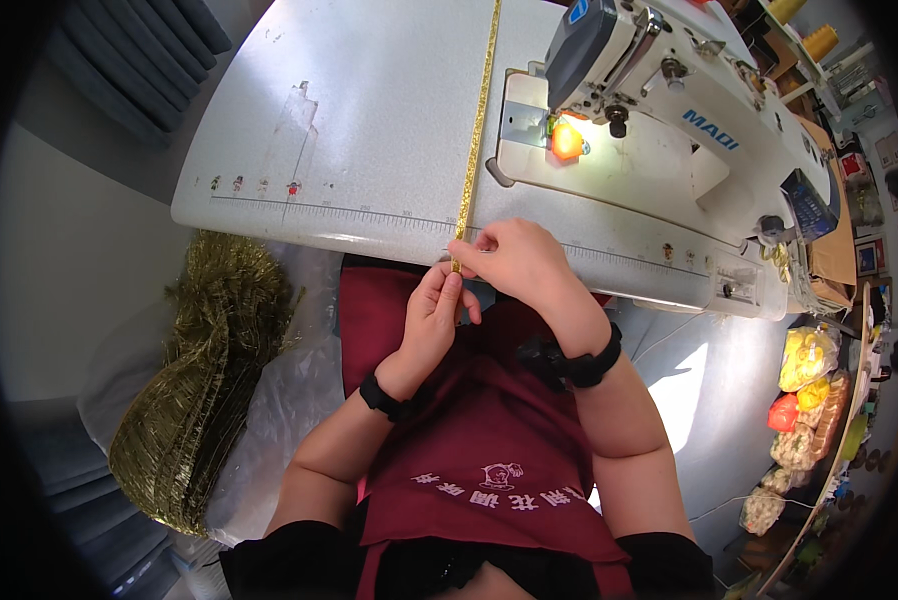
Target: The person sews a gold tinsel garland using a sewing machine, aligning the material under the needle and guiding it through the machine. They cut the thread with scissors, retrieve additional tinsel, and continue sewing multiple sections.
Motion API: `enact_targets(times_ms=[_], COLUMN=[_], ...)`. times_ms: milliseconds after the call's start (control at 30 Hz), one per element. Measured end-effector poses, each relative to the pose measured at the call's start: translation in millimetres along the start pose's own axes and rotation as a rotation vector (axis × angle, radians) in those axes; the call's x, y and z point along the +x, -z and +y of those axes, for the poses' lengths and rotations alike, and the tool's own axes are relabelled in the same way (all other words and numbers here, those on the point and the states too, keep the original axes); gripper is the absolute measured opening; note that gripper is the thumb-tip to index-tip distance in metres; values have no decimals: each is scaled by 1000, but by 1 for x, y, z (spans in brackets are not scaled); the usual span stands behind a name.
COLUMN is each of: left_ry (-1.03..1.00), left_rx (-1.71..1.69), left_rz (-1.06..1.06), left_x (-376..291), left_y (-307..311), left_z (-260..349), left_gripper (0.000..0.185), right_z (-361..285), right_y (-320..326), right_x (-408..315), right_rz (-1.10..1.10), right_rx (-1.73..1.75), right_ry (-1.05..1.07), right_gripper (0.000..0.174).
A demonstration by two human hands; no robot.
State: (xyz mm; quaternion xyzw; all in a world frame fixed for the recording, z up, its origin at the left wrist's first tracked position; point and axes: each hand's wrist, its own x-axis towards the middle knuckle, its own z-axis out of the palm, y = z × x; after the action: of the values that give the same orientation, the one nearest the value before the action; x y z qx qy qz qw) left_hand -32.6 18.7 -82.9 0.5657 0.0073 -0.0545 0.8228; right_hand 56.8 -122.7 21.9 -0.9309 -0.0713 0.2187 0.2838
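A narrow glittery gold ribbon runs across the pale sewing table from the far edge to my hands. My left hand pinches its near end between thumb and fingers, just off the table's front edge. My right hand lies over the front edge, its thumb and fingertips on the ribbon slightly above the left hand. Close to the right of the ribbon stands a white MAQI sewing machine, its lamp lit. An orange piece glows near the needle; its exact kind is unclear.
A printed ruler follows the table's front edge. At the left, a bundle of gold metallic fringe rests on clear plastic sheeting. Several filled plastic bags stand low at the right. Thread cones sit at the upper right.
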Motion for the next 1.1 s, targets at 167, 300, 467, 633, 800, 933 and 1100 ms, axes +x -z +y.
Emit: enact_targets(times_ms=[167,300,467,633,800,933,1100], left_ry=[-3,-10,-18,-31,-62,-41,-162], left_rx=[37,91,85,103,133,127,162], left_rz=[11,-10,-25,-25,-29,-94,-95], left_x=[0,-3,-5,-3,-2,-4,-6], left_y=[-1,-3,-4,-3,-2,-2,-9], left_z=[0,2,4,4,5,8,18], left_gripper=[24,23,22,22,22,22,19], right_z=[1,9,42,103,165,206,198], right_y=[-1,-3,3,39,79,92,90], right_x=[-1,-1,-9,-27,-39,-34,-30], right_rz=[-1,-32,194,546,758,757,1043], right_rx=[22,117,278,234,-139,-333,-577], right_ry=[53,74,38,-67,-91,47,306], right_gripper=[53,53,52,49,32,23,25])
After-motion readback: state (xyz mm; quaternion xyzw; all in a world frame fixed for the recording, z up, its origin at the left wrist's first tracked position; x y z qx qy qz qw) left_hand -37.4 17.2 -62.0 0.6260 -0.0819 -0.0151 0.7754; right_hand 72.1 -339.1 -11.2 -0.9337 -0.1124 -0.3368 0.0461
